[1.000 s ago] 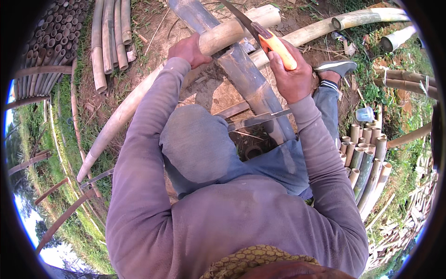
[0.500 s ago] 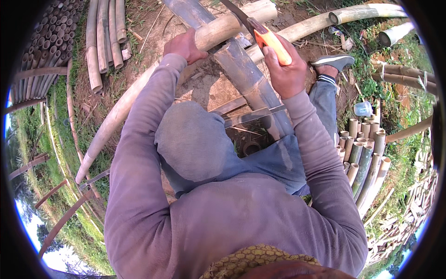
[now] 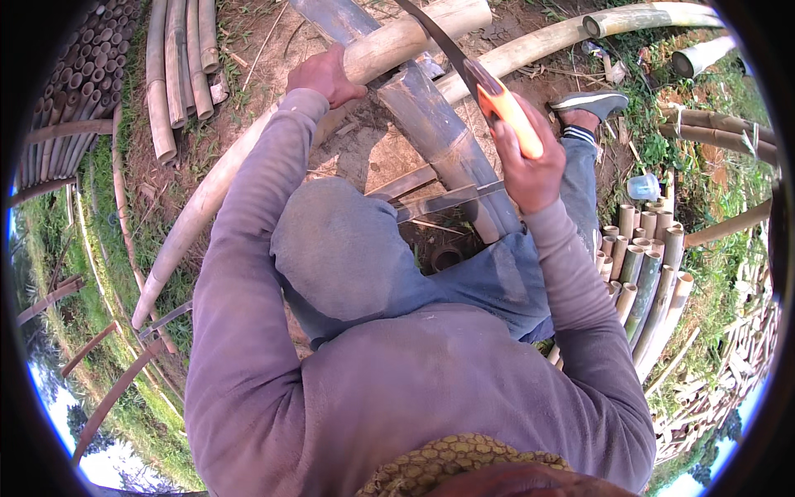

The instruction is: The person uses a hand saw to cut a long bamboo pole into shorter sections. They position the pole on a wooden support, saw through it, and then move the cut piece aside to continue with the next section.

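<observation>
A long pale bamboo pole (image 3: 211, 192) runs from the lower left up to the top middle, across a dark wooden beam (image 3: 439, 141). My left hand (image 3: 325, 79) is wrapped over the pole just left of the beam. In my right hand (image 3: 530, 161) is the orange handle of a hand saw (image 3: 451, 51). Its dark, curved blade reaches up and left to the pole's upper side, right of the beam. Whether the teeth are in a cut cannot be made out. My knee (image 3: 331, 257) is bent below the pole.
Cut bamboo poles (image 3: 170, 74) lie at the upper left, beside a stack of bamboo tubes (image 3: 91, 66). Short bamboo tubes (image 3: 646, 265) stand bundled at the right, near a clear plastic cup (image 3: 644, 187). Another thick pole (image 3: 546, 50) lies behind the beam. Bamboo scraps (image 3: 729, 373) litter the lower right.
My right hand has drawn the saw down and to the right, so more of its blade shows. My left hand keeps its grip on the bamboo pole.
</observation>
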`<state>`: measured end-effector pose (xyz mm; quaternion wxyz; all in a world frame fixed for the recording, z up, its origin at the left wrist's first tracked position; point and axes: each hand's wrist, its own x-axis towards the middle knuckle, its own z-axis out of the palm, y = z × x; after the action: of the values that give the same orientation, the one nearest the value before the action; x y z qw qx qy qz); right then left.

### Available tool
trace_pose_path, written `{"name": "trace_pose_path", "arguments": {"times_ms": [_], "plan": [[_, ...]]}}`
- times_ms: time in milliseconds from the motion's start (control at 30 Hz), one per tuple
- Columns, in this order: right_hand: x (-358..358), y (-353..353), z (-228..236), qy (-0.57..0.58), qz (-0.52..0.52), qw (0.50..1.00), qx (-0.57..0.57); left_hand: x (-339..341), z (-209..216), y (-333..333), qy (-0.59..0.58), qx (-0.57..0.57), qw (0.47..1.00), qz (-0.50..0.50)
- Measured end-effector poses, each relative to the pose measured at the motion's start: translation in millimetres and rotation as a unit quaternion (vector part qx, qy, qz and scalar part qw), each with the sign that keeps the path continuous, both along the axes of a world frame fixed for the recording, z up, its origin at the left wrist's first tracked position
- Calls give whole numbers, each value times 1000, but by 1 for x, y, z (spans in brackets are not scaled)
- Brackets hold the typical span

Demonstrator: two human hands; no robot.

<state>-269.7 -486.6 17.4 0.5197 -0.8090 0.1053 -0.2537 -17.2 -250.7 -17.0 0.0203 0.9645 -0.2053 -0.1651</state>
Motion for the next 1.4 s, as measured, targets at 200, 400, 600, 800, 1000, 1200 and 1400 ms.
{"name": "trace_pose_path", "arguments": {"times_ms": [200, 400, 600, 800, 1000, 1200, 1400], "plan": [[67, 14, 8, 10, 0, 1000, 9, 0, 11, 4, 9, -3, 1000, 12], [-121, -8, 24, 41, -3, 995, -88, 2, 6, 8, 11, -6, 1000, 5], [32, 4, -6, -24, -6, 1000, 9, -7, 6, -4, 10, -3, 1000, -5], [30, 5, 6, -17, -8, 1000, -25, 3, 9, 4, 1, -13, 1000, 6], [-117, -21, -11, 1, 7, 1000, 22, -2, 7, 3, 12, -16, 1000, 1], [50, -8, -20, -42, 10, 999, 32, 4, 6, -1, -2, -22, 1000, -10], [58, -8, -7, -54, 16, 998, 34, 27, -7, 12, 72, -58, 995, -37]]}}
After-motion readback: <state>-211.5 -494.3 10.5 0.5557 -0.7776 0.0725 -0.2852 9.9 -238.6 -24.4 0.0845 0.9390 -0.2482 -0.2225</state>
